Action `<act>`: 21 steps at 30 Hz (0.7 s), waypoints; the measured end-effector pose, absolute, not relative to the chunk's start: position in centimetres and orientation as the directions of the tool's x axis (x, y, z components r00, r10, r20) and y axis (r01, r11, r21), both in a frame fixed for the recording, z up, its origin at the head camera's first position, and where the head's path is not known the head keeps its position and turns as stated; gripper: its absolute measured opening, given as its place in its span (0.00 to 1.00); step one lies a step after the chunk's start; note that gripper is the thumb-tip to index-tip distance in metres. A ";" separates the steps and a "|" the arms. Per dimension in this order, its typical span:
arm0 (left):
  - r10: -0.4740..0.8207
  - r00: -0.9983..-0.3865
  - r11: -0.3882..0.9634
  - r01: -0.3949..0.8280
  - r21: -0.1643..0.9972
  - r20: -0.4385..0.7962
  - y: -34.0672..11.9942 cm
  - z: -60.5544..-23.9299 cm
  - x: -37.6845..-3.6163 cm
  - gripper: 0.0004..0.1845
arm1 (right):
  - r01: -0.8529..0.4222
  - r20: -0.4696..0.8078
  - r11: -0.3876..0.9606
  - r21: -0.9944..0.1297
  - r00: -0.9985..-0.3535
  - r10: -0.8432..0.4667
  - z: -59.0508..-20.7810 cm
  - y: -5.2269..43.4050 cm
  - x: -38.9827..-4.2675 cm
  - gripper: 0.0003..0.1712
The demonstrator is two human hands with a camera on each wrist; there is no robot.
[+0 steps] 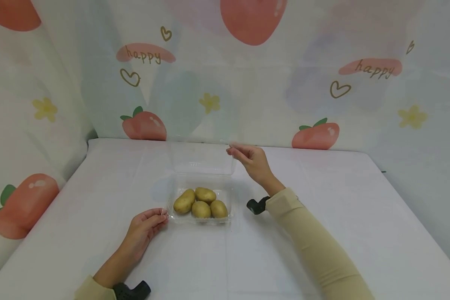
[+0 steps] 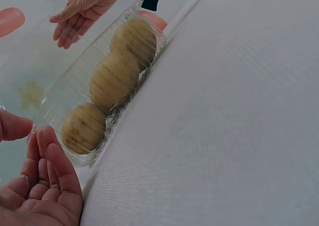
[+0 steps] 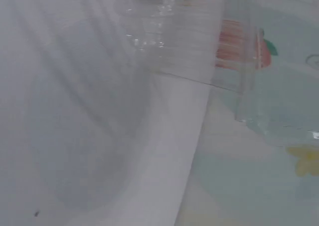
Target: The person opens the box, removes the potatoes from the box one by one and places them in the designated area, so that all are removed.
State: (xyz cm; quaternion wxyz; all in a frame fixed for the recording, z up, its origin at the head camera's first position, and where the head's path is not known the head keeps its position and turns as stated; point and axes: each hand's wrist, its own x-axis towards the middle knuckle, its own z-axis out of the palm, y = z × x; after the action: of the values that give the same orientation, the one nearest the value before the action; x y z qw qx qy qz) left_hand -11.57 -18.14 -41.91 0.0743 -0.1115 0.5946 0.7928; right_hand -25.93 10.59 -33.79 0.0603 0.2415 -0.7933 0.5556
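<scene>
A clear plastic clamshell container [image 1: 230,204] sits on the table in the head view, its lid [image 1: 202,162] raised at the back. Several yellow-brown potatoes [image 1: 201,209] lie in its base. My left hand [image 1: 142,231] pinches the base's left edge near the front corner between thumb and fingers. With thumb and fingertips, my right hand [image 1: 253,161] pinches the lid's upper right edge. The left wrist view shows the left fingertips [image 2: 47,133] at the ribbed container wall [image 2: 75,81]. In the right wrist view the clear lid [image 3: 269,101] appears, but no hand.
A white cloth covers the table [image 1: 303,183]. Behind it hangs a printed curtain [image 1: 255,91] with fruit, flowers and "happy" lettering, which continues on the left side. Black wrist devices [image 1: 258,205] are worn at both sleeves.
</scene>
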 end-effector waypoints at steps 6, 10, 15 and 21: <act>-0.011 -0.962 -0.286 -0.258 0.923 -0.273 -18.2 -41.9 -11.6 0.10 | -0.408 0.318 0.270 -0.872 -0.892 -0.322 -32.9 10.1 -24.8 0.17; -0.011 -0.961 -0.283 -0.262 0.923 -0.277 -18.2 -42.0 -11.6 0.11 | -0.359 0.265 0.284 -0.889 -0.909 -0.320 -32.7 10.0 -24.7 0.17; -0.011 -0.960 -0.291 -0.265 0.919 -0.280 -18.2 -42.0 -11.7 0.10 | -0.320 0.214 0.310 -0.895 -0.920 -0.329 -33.8 10.1 -25.3 0.17; -0.010 -0.961 -0.297 -0.261 0.919 -0.276 -18.3 -41.9 -11.7 0.09 | -0.307 0.186 0.377 -0.874 -0.928 -0.324 -36.1 10.4 -27.1 0.19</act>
State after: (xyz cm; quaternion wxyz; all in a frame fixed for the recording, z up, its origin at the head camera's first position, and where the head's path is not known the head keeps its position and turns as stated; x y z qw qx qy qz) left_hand -11.69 -18.27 -41.93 0.0787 -0.1150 0.5876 0.7970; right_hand -27.13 10.40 -36.12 -0.0079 0.1902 -0.8298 0.5246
